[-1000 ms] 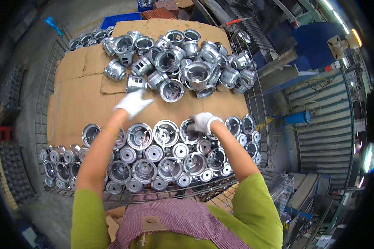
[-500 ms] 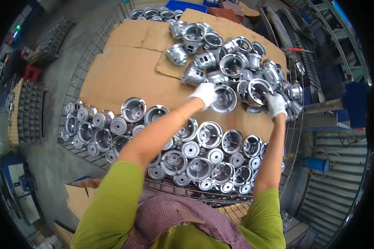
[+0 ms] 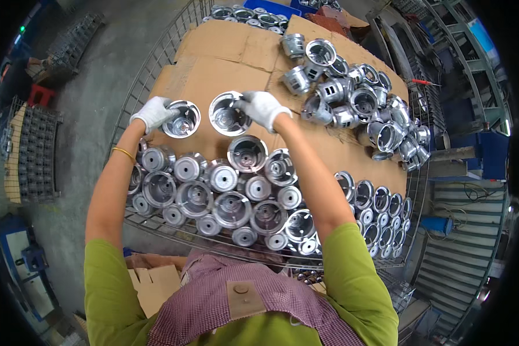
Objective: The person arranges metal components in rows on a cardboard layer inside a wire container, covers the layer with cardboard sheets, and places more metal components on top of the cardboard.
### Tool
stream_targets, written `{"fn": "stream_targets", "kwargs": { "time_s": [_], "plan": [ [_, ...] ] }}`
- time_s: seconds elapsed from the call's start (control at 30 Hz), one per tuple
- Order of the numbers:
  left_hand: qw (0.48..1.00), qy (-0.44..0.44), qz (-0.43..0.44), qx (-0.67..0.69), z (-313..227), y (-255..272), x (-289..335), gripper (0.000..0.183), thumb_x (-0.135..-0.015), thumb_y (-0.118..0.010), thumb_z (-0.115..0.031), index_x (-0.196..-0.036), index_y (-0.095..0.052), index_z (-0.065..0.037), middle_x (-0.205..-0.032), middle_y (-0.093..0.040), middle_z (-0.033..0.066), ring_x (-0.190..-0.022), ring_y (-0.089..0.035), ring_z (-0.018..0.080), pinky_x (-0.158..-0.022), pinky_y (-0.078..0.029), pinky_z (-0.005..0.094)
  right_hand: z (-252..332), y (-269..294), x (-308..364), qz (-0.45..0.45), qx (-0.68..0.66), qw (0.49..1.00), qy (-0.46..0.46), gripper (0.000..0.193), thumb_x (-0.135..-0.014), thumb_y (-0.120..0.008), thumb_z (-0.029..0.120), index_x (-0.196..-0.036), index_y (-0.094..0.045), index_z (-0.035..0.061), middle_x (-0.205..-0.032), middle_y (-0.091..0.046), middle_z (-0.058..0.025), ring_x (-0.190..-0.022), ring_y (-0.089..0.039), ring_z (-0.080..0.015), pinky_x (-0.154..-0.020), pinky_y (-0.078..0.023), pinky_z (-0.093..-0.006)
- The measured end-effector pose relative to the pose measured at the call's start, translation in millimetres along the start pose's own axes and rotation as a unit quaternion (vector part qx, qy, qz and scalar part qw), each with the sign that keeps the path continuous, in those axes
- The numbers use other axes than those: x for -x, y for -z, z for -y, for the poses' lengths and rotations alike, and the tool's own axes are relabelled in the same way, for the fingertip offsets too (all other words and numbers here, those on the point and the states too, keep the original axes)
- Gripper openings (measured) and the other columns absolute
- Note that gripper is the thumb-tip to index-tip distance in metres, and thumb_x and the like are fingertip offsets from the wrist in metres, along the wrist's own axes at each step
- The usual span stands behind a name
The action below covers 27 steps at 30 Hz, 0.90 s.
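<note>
Cups (image 3: 228,117) | left hand (image 3: 151,113), right hand (image 3: 264,108) hold one each | partly covered

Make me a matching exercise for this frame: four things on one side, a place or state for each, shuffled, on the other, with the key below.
Things:
1. Left hand
2. Right hand
3. Yellow bangle
4. Loose metal cups

Places or states:
A. Gloved, holding a metal cup by its right side
B. Around the left forearm
C. Heaped on the right part of the cardboard
D. Gloved, holding another metal cup by its left side

Pairs: 1-D, 2-A, 3-B, 4-C
</note>
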<state>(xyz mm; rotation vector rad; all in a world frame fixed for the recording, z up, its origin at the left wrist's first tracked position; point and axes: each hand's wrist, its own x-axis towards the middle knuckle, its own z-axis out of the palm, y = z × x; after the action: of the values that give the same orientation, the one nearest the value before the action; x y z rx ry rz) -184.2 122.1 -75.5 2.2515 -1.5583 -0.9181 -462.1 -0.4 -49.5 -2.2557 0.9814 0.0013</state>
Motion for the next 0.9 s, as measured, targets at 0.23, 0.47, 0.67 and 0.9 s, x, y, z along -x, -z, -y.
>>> {"fn": "stream_targets", "kwargs": {
  "time_s": [0.23, 0.47, 0.67, 0.9],
  "plan": [
    [0.994, -0.008, 0.078, 0.081, 31, -4, -3, 0.031, -0.080, -0.065, -0.022, -0.100, -0.067, 0.002, -0.085, -0.068, 0.0170, -0.077, -0.066, 0.0222, -0.072, -0.051, 0.0327, 13, -63, -43, 0.113, 0.081, 0.988, -0.067, 0.039, -0.086, -0.057, 0.037, -0.112, -0.065, 0.0084, -0.108, -0.065, -0.0187, -0.102, -0.061, -0.0332, -0.088, -0.047, -0.0386],
    [0.991, -0.027, 0.128, -0.016, 31, -7, 17, 0.036, -0.083, -0.065, -0.023, -0.108, -0.064, 0.002, -0.094, -0.069, 0.0175, -0.085, -0.066, 0.0242, -0.079, -0.050, 0.0348, 31, -66, -26, 0.189, 0.154, 0.968, -0.059, 0.036, -0.087, -0.054, 0.033, -0.112, -0.065, 0.0085, -0.105, -0.065, -0.0184, -0.100, -0.062, -0.0343, -0.087, -0.048, -0.0396],
    [0.996, -0.054, 0.072, 0.015, 45, -33, 3, 0.037, -0.083, -0.061, -0.025, -0.109, -0.063, 0.001, -0.103, -0.065, 0.0232, -0.097, -0.062, 0.0362, -0.085, -0.048, 0.0396, 20, -80, -17, 0.121, 0.163, 0.977, -0.061, 0.029, -0.084, -0.050, 0.024, -0.096, -0.071, 0.0076, -0.101, -0.066, -0.0193, -0.095, -0.065, -0.0343, -0.080, -0.052, -0.0416],
    [0.972, 0.039, 0.119, -0.200, -17, 27, -2, 0.068, -0.081, -0.059, -0.053, -0.119, -0.057, 0.003, -0.117, -0.060, 0.0236, -0.110, -0.056, 0.0371, -0.095, -0.044, 0.0392, 22, -49, 11, 0.041, 0.060, 0.997, 0.002, 0.048, -0.083, -0.059, 0.043, -0.113, -0.061, 0.0054, -0.109, -0.063, -0.0223, -0.102, -0.061, -0.0351, -0.088, -0.048, -0.0410]
  ]
}}
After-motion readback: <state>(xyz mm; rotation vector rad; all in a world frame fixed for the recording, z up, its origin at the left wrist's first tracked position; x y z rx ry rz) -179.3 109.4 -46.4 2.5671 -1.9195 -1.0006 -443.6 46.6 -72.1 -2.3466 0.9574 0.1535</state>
